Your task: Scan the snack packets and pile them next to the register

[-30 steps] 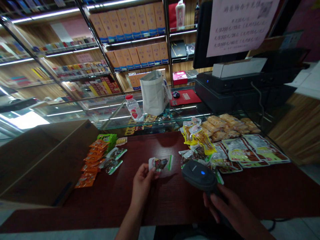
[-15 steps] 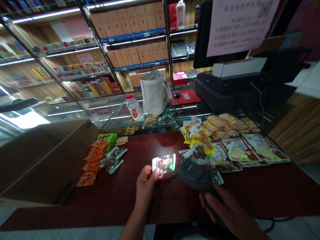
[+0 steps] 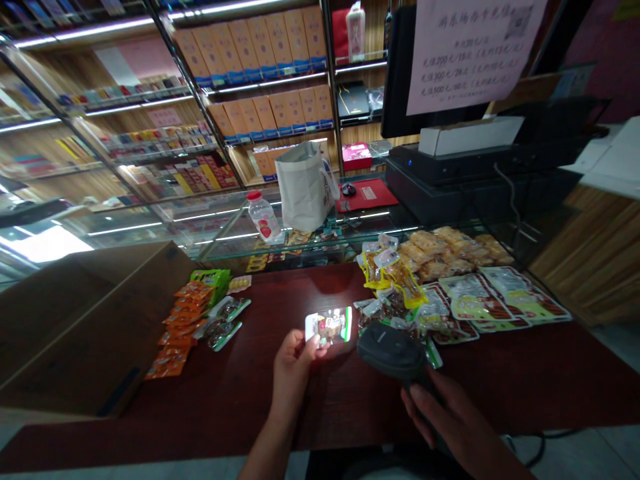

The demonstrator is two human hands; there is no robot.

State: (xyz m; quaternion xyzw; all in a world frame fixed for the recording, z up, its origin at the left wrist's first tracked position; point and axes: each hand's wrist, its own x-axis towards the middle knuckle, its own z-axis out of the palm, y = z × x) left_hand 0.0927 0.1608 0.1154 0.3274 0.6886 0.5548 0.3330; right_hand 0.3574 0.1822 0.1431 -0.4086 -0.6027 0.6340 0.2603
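Between thumb and fingers, my left hand [image 3: 296,355] pinches a small snack packet [image 3: 329,326] with a green right edge, held above the dark red table. Bright light falls on the packet. My right hand [image 3: 443,403] is wrapped round the handle of a dark barcode scanner [image 3: 393,350], whose head faces left toward the packet without touching it. Similar green-edged packets [image 3: 223,325] lie to the left, beside a row of orange packets [image 3: 181,317]. Behind the scanner are yellow-edged packets [image 3: 393,270] and more small dark packets, partly hidden by it.
An open cardboard box [image 3: 90,327] stands at the left. Biscuit-like packs [image 3: 445,250] and flat pouches [image 3: 520,293] lie at the right. On the glass counter behind are a bottle [image 3: 263,219], a white bag [image 3: 303,190] and a monitor [image 3: 397,73] with a paper sheet.
The view has shifted slightly, so the surroundings sit a little further left. Both hands keep their holds, and the packet and scanner stay almost in place, the packet turned very slightly.
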